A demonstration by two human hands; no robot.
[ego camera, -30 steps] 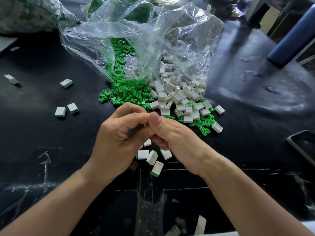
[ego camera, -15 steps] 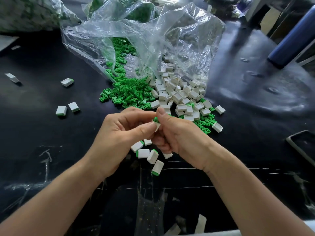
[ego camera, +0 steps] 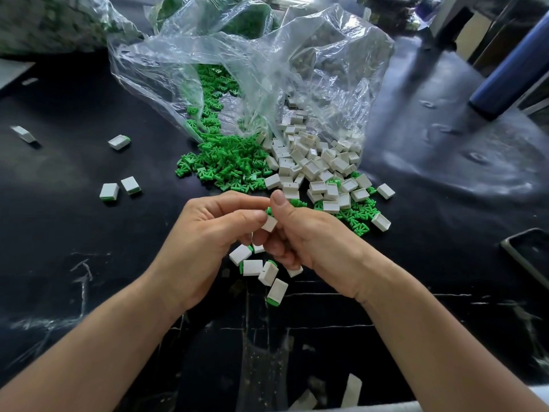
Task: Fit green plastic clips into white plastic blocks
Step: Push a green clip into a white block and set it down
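Above glossy black table (ego camera: 74,233), left hand (ego camera: 205,242) and right hand (ego camera: 309,239) pinch a boxy white block (ego camera: 269,224) in curled fingers (ego camera: 279,203)

The blocks (ego camera: 315,169) and clips (ego camera: 228,165) looked like matt plastic. The bag (ego camera: 237,63) was thin, clear, glossy, wrinkled film. The black table (ego camera: 74,239) was smooth, shiny and scratched.

Head camera looks forward and down, close over the table (ego camera: 74,233).
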